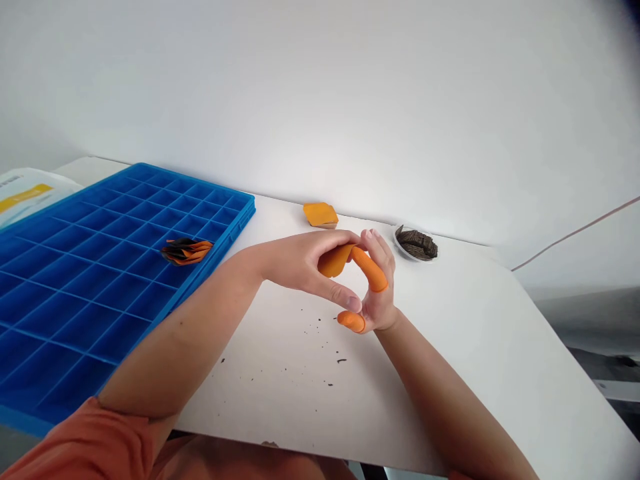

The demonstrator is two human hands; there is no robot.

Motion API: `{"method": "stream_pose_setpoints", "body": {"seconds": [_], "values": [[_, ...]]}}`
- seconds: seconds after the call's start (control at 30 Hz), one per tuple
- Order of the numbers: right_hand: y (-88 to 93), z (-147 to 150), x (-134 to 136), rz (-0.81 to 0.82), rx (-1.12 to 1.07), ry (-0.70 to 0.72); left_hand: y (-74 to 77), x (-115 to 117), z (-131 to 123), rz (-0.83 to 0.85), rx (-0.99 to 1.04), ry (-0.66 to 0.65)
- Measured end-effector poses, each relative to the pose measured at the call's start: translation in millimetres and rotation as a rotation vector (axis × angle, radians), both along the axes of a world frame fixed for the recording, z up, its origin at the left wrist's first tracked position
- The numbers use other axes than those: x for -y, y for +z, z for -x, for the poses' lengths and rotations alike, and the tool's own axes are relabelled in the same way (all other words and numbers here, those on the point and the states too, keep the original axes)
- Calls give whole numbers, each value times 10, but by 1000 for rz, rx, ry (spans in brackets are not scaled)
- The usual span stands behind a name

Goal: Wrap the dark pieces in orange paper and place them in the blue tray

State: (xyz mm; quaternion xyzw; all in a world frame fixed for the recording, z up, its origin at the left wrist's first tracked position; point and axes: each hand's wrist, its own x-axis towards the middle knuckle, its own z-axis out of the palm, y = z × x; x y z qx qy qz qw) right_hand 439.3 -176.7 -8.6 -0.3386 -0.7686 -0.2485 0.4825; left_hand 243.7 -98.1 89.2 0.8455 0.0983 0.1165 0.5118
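My left hand (305,261) is curled round an orange sheet (336,261), which is bent in its palm; the fingers behind the sheet are hidden. Facing it, my right hand (379,287) wears orange finger cots on the thumb and index finger. Its index fingertip meets the upper edge of the sheet, and its thumb is close to my left thumb. Behind the hands lies a stack of orange sheets (321,215). A clear bowl (399,248) to the right holds a pile of dark brown, thin ribbed pieces (419,244).
A big blue compartment tray (165,313) fills the left side. Folded black-and-orange pieces (187,251) sit in one compartment near its right edge. Dark crumbs (341,361) are scattered on the white table (280,393). A white wall stands behind; a white-and-yellow package (30,190) lies far left.
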Motion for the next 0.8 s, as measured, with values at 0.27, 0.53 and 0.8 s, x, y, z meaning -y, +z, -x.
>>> {"method": "stream_pose_setpoints", "body": {"seconds": [0.27, 0.53, 0.8], "values": [[67, 15, -1, -12, -6, 12, -59, -29, 3, -14, -50, 25], [24, -25, -2, -9, 9, 27, -61, -46, 18, -18, -66, 33], [-111, -72, -75, -27, 19, 8, -68, -48, 8, 1, -81, 70]]}}
